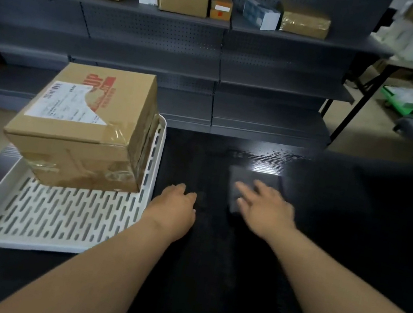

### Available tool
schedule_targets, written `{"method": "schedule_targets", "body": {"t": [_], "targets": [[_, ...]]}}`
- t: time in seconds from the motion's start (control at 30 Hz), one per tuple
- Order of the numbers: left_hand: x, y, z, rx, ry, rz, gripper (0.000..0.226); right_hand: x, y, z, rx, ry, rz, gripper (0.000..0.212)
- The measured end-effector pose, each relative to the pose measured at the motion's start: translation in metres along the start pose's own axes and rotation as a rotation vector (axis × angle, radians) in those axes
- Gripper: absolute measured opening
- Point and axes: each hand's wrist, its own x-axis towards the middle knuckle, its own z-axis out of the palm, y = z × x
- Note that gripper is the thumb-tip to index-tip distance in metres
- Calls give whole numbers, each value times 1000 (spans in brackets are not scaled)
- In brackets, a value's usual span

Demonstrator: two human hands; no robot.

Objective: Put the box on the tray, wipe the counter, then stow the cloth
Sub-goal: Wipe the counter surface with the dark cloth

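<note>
Head camera looks down on a dark counter (329,205). The cardboard box (87,124) sits on the white slotted tray (62,216) at the left, toward its far corner. The right hand (265,208) lies flat on a dark cloth (254,178) on the counter, fingers spread, gripping nothing. The left hand (174,208) rests just beside the tray, fingers loosely curled, holding nothing.

I see the black counter (205,280) carrying a white slotted tray (64,219) on its left side. A dark cloth (246,175) lies flat nearer the middle, apart from the tray.
</note>
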Motion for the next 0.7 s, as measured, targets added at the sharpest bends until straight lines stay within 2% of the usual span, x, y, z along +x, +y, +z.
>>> {"method": "schedule_targets", "body": {"t": [0.1,0.17,0.3,0.4,0.57,0.63,0.7], "targets": [[8,-2,-5,63,-64,22,51,28,27,-16,125,-71,379,50],[14,0,-8,125,-140,13,52,37,10,-19,105,-107,435,57],[29,3,-11,109,-253,-42,55,57,-46,-16,82,-81,251,59],[34,7,-11,98,-309,-63,59,77,-83,-17,88,-123,82,59],[32,8,-10,76,-296,-47,58,90,-98,-21,-4,-165,-269,49],[29,7,-12,87,-290,-34,58,96,-88,-23,-28,-153,-280,49],[27,6,-14,96,-284,-16,59,101,-70,-27,30,-112,-116,50]]}}
